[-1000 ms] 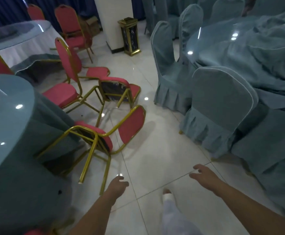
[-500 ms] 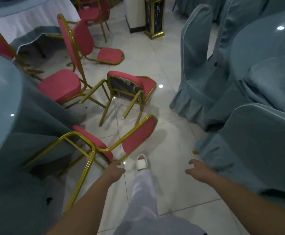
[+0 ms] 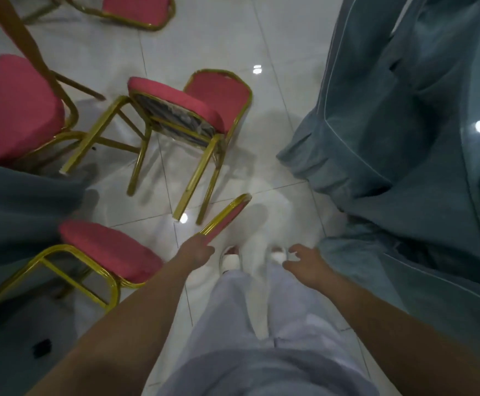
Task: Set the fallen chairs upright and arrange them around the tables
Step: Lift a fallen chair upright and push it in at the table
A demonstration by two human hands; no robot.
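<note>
Fallen chair (image 3: 110, 254), the nearest, lies tipped over on glossy white floor tiles (image 3: 210, 38), between a soft teal tablecloth (image 3: 19, 212) and pleated teal chair covers (image 3: 390, 144). Beyond it a second chair (image 3: 176, 107) lies on its back, its gold tube legs pointing out. The left hand (image 3: 197, 251) meets the near chair's padded red backrest (image 3: 227, 215) at the rim, likely for leverage. I cannot tell whether its fingers close. The right hand (image 3: 304, 261) hangs spread and empty.

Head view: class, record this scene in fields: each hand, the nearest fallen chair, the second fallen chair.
nearest chair: red, gold frame, tipped over
second chair: on its back, seat underside showing
left hand: at the nearest chair's backrest rim; grip unclear
right hand: free, fingers spread, holding nothing
status: neither chair upright yet
</note>
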